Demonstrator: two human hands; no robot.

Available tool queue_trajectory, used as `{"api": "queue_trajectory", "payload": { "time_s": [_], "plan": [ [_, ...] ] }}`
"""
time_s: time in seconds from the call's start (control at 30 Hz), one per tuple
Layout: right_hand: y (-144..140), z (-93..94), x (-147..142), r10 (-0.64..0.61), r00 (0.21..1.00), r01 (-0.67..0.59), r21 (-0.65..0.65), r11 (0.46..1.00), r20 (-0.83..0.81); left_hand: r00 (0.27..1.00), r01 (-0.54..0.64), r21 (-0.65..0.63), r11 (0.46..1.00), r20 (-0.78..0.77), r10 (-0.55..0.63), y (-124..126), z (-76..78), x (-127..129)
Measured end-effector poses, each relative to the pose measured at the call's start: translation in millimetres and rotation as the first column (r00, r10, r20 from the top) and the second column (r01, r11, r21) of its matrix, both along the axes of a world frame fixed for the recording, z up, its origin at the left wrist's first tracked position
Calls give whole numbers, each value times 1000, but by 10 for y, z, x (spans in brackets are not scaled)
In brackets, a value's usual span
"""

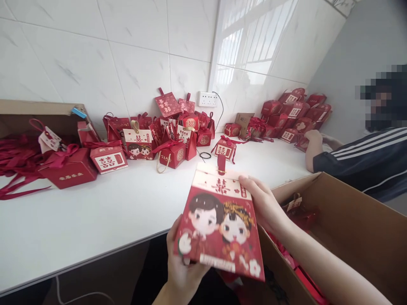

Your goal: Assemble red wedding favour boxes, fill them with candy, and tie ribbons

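A red and cream wedding gift box (219, 224), printed with a cartoon couple and a double-happiness sign, is held up in front of me past the table's front edge. A dark red strap with a gold pin stands at its top. My left hand (184, 262) grips the lower left corner from beneath, its fingers partly hidden behind the box. At the upper right edge, my right hand (262, 197) holds the side, thumb behind and fingers along the edge. Beyond it on the table stands a small red and white box (224, 150) with a ribbon.
Several red gift boxes (171, 156) line the white table (95, 224) along the tiled wall. Red ribbons (19, 156) spill from a cardboard box at left. A large open carton (349, 220) with red items stands at right. A co-worker's arm (318, 152) reaches toward a stack of boxes (294, 112).
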State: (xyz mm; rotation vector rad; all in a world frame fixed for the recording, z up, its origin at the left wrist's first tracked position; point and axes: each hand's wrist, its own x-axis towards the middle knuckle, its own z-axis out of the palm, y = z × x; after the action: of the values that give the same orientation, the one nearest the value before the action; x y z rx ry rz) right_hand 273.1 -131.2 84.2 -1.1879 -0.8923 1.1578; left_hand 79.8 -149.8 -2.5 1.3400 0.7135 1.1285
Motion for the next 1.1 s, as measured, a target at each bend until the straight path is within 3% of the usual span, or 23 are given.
{"api": "queue_trajectory", "payload": {
  "time_s": [0.07,0.2,0.37,0.47,0.6,0.7,0.8,0.87,0.97,1.1],
  "plan": [
    [73,-47,62,12,989,-32,-137,990,-146,994,-65,48,997,86,61,156,33,119],
    [130,-114,134,31,930,-151,-305,940,-366,977,-66,86,994,208,47,316,264,258],
    [58,-163,161,106,910,-237,-291,927,-401,964,-53,55,997,264,37,315,482,287],
    [28,-170,155,144,924,-241,-245,939,-354,956,-39,36,999,293,27,302,499,294],
    [17,-108,131,80,911,-208,-285,935,-405,944,-29,49,998,329,11,293,476,323],
    [-7,-26,158,-24,946,-43,-198,979,-324,948,-81,65,995,312,57,248,376,350],
    [-64,42,228,-110,989,115,48,992,-98,973,-82,42,996,221,71,190,157,354],
    [-120,75,258,-141,985,121,185,975,99,983,-18,62,998,184,6,178,-27,336],
    [-205,118,230,-181,919,78,290,954,350,985,88,151,985,137,-109,208,-278,298],
    [-268,150,134,-185,863,31,316,948,470,987,100,89,991,119,-110,251,-504,269]
  ]
}}
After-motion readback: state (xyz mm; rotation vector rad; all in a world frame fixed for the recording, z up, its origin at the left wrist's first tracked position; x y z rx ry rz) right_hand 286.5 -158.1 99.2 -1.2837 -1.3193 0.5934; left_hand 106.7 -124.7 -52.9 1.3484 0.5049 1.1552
